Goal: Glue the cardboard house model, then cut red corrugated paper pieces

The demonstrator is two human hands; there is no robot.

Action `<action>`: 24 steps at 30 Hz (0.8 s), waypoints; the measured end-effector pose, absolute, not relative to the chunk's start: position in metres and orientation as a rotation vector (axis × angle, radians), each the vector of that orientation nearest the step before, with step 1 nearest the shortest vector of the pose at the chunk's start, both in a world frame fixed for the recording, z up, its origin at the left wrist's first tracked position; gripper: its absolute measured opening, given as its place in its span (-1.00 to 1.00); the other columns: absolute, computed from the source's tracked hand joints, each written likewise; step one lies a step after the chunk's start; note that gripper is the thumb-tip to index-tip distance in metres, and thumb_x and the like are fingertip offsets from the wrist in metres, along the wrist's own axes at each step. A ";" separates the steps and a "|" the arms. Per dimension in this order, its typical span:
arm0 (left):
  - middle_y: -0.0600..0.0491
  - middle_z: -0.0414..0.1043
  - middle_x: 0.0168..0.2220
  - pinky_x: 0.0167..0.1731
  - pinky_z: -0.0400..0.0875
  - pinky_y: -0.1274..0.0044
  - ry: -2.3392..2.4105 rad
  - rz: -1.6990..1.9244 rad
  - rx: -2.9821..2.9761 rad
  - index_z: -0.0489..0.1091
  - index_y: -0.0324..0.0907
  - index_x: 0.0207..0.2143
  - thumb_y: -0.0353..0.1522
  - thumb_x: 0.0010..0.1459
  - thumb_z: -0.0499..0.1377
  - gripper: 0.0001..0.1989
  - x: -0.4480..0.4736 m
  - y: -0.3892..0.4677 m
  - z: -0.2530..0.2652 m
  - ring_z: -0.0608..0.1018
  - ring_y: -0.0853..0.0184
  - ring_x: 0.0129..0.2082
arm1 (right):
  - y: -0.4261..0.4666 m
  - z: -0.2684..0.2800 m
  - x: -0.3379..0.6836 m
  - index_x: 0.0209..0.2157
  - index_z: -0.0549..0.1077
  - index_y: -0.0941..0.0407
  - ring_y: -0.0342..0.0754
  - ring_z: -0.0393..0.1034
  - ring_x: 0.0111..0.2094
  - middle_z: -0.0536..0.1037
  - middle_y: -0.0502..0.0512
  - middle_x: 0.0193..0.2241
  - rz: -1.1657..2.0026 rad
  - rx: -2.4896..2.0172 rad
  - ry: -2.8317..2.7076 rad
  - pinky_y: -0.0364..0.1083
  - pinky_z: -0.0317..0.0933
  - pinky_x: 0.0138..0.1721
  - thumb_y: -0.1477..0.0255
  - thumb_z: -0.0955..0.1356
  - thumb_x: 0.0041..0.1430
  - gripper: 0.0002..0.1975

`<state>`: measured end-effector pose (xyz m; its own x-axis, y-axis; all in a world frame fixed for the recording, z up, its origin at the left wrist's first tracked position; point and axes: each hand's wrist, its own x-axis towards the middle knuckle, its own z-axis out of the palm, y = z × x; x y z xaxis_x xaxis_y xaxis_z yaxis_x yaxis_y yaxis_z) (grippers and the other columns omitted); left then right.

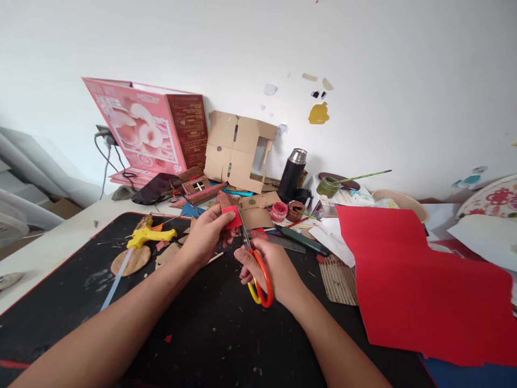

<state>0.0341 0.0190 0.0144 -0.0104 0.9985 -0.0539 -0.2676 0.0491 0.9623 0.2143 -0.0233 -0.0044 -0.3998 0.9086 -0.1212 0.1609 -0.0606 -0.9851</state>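
My left hand (208, 231) pinches a small piece of red corrugated cardboard (231, 217) between thumb and fingers. In my right hand (274, 267) is a pair of scissors (264, 280) with red-orange and yellow handles. Their blades point up and away, lying along the right edge of the red piece; whether they are cutting into it I cannot tell. Both hands hover over a black mat (210, 339). A large sheet of red card (424, 285) with a cut-out upper edge lies to the right.
At left, a yellow glue gun (151, 235) rests by a round wooden disc (137, 261). Behind stand a brown cardboard sheet (238, 145), a black thermos (291, 175) and open paint jars (279, 212). A green utility knife (305, 240) and corrugated cardboard (338, 280) lie right of my hands.
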 end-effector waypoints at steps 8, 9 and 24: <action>0.12 0.46 -0.55 -0.71 0.22 0.62 1.066 1.309 0.951 0.42 -0.18 -0.31 -0.15 -0.02 0.46 -0.61 0.035 0.019 0.016 0.38 0.45 -0.70 | -0.023 -0.003 0.216 -0.17 0.52 0.11 -0.04 0.60 -0.51 0.59 -0.01 -0.49 1.568 -1.149 -1.602 -0.13 0.48 -0.44 -0.09 0.53 0.22 -0.47; 0.12 0.47 -0.55 -0.71 0.22 0.62 1.068 1.310 0.947 0.42 -0.18 -0.30 -0.15 -0.02 0.46 -0.61 0.035 0.019 0.016 0.38 0.45 -0.70 | -0.023 -0.003 0.217 -0.15 0.53 0.11 -0.03 0.61 -0.49 0.60 0.00 -0.47 1.582 -1.133 -1.596 -0.12 0.49 -0.42 -0.09 0.54 0.20 -0.45; 0.16 0.42 -0.60 -0.70 0.18 0.62 1.097 1.291 0.961 0.42 -0.18 -0.30 -0.15 -0.04 0.43 -0.62 0.034 0.023 0.013 0.34 0.46 -0.72 | -0.022 0.012 0.219 -0.02 0.47 0.12 0.10 0.67 -0.39 0.62 0.05 -0.43 1.770 -1.135 -1.553 -0.06 0.48 -0.38 -0.22 0.63 -0.13 -0.13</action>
